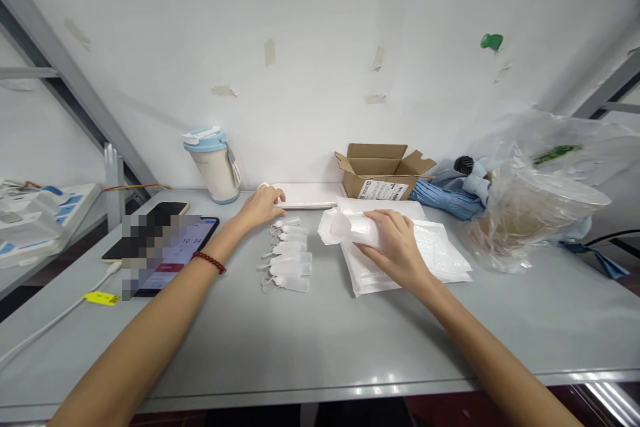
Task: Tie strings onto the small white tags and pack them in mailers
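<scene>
My right hand [395, 243] is wrapped round a rolled white plastic bag [345, 225], its crumpled open end pointing left. Beneath it lies a stack of flat white plastic packets [435, 250]. Toward the back of the table, my left hand [263, 207] rests with fingers bent and apart, next to the left end of a flat white box [313, 195]. A small white thing shows partly behind that hand; I cannot make it out. Several small clear plastic tubes with loop strings [293, 260] lie in a column between my hands.
At the back stand a cream and blue cup [215, 167] and an open cardboard box [380, 170]. Two phones [170, 267] and a white cable [55, 327] lie left. Blue cloth straps [445, 197] and a bulky clear plastic bag [530, 213] occupy the right. The wall rises behind.
</scene>
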`<act>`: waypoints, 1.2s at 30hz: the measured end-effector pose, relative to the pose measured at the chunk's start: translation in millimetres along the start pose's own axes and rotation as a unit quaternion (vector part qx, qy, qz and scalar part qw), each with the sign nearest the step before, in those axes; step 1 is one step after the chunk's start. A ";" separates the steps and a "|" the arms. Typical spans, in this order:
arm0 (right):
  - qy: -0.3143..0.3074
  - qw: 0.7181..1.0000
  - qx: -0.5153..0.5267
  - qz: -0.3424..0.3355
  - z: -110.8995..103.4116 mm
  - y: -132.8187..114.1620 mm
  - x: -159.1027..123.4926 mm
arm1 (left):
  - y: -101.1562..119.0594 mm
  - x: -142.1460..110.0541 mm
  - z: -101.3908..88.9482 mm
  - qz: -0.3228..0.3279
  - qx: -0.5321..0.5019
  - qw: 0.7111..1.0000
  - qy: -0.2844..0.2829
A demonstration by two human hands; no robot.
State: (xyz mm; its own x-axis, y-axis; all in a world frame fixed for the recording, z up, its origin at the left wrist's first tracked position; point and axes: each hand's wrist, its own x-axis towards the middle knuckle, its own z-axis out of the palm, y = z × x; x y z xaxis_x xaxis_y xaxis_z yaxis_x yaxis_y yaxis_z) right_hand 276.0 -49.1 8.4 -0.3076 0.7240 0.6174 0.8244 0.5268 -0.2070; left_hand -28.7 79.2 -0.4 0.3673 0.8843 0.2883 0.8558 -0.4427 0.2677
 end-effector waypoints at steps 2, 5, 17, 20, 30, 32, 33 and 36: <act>0.006 1.000 -0.001 0.004 0.3 2.2 0.4 | 2.0 2.7 1.9 -0.021 0.003 1.000 0.013; 0.011 1.000 -0.006 0.010 0.6 5.5 0.9 | 5.4 4.6 3.7 -0.056 0.002 0.997 0.047; 0.013 1.000 -0.013 0.022 -0.8 9.7 0.9 | 15.3 -6.7 4.5 -0.132 -0.092 0.985 0.059; 0.008 1.000 -0.012 0.018 -1.0 8.5 1.1 | 15.5 -20.7 -3.2 -0.110 -0.173 0.979 -0.005; -0.034 0.999 -0.017 0.022 2.9 7.4 0.2 | 15.3 -50.3 -8.6 -0.105 -0.178 0.976 -0.074; -0.041 0.999 -0.022 0.024 3.5 8.1 0.2 | 16.5 -50.7 -10.8 -0.110 -0.174 0.977 -0.060; -0.044 0.998 -0.023 0.025 3.6 8.3 0.2 | 18.0 -50.9 -13.4 -0.113 -0.177 0.977 -0.044; -0.050 0.998 -0.023 0.028 3.4 8.1 0.6 | 27.5 -51.5 -25.6 -0.125 -0.223 0.967 0.012</act>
State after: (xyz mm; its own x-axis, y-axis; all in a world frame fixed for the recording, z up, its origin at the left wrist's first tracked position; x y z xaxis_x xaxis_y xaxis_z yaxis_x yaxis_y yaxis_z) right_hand 281.0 -42.8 4.5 -0.3048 0.7937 0.5264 0.8616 0.4653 -0.2028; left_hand -33.5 17.7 15.6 0.1564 0.9707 0.1827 0.6727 -0.2401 0.6998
